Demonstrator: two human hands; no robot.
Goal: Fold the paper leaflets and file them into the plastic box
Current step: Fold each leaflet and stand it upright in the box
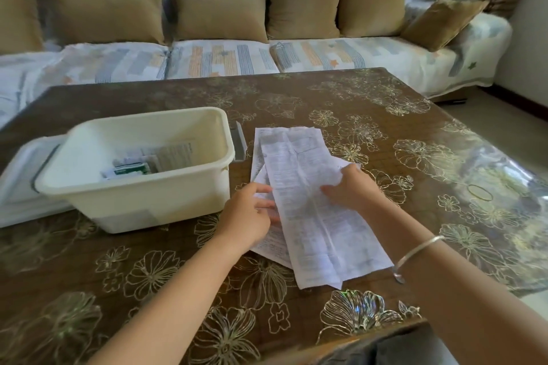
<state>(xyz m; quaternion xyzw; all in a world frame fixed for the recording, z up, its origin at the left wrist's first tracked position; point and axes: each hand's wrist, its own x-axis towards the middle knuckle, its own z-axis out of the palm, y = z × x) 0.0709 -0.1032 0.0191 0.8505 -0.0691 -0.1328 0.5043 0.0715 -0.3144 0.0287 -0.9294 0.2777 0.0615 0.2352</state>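
Fingers of the left hand bend toward the left edge of the top leaflet and touch it. Whether they pinch it or only steady it cannot be told. The right hand lies over the leaflet's right edge with its thumb stretched across the print. Here too, a press and a pinch cannot be told apart.

The leaflet is long, creased lengthwise and still mostly open. It lies flat on the table, on top of other loose sheets that stick out at its left.

Just left of them stands the box, open, with its lid beside it. Some folded papers already lie inside.

Judging by this, filing is under way but not finished: the top leaflet needs folding down to size, and the sheets under it look unfolded too.
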